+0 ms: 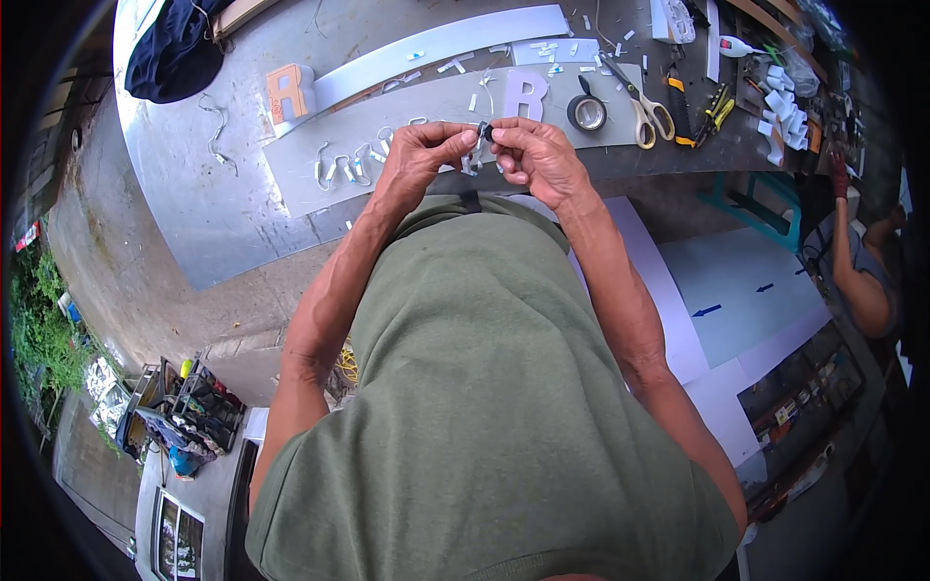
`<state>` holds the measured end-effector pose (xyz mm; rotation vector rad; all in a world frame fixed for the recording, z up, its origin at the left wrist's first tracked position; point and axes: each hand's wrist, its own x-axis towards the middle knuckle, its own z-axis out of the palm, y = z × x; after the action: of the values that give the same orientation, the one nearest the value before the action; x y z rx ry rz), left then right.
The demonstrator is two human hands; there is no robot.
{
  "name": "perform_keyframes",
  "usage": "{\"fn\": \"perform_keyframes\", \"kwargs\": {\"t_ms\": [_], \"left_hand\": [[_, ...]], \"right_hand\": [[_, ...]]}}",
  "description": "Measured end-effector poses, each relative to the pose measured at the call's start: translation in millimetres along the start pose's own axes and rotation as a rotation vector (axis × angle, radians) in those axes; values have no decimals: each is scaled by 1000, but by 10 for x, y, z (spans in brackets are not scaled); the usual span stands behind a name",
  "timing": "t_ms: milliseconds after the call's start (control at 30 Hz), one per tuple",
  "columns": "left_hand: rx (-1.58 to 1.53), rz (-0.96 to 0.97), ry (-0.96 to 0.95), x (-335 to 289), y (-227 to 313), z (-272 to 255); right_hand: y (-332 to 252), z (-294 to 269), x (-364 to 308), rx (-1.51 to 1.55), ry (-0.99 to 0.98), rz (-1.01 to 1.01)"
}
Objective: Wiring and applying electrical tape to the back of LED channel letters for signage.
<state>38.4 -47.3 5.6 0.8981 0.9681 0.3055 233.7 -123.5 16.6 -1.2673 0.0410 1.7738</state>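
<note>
Above the near edge of the table, my left hand (424, 163) and my right hand (541, 162) meet fingertip to fingertip, both closed in a pinch. Between them is a small black piece (484, 132), which looks like a bit of tape on thin white wire; the fingers partly cover it. A string of small white light modules (344, 171) runs in loops beside my left hand. Just beyond my right hand lies a pale purple letter R (526, 95). A roll of black tape (587, 112) rests to its right.
Scissors (647, 114), an orange-and-black cutter (680, 112) and yellow-handled pliers (720, 107) lie at the right. Farther off are a long white strip (436, 44), an orange-faced letter (289, 92) and dark cloth (172, 53). Another person's arm (850, 261) shows at far right, near a teal stool (760, 198).
</note>
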Motion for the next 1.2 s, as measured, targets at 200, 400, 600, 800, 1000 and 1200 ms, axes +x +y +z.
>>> {"fn": "perform_keyframes", "kwargs": {"t_ms": [200, 400, 600, 800, 1000, 1200], "left_hand": [[51, -41, 15, -6, 73, 19], [67, -60, 34, -5, 73, 17], [51, -50, 28, 3, 72, 6], [75, -34, -5, 17, 34, -67], [58, 3, -121, 29, 57, -174], [180, -75, -219, 18, 198, -277]], "right_hand": [[-39, -33, 48, -61, -28, 19], [-105, 0, 39, -198, -32, -13], [-107, -1, 47, -308, -35, -37], [-114, 1, 7, -328, -67, -27], [-105, -100, -72, -229, -200, -1], [-336, -36, -131, -608, -161, -317]]}}
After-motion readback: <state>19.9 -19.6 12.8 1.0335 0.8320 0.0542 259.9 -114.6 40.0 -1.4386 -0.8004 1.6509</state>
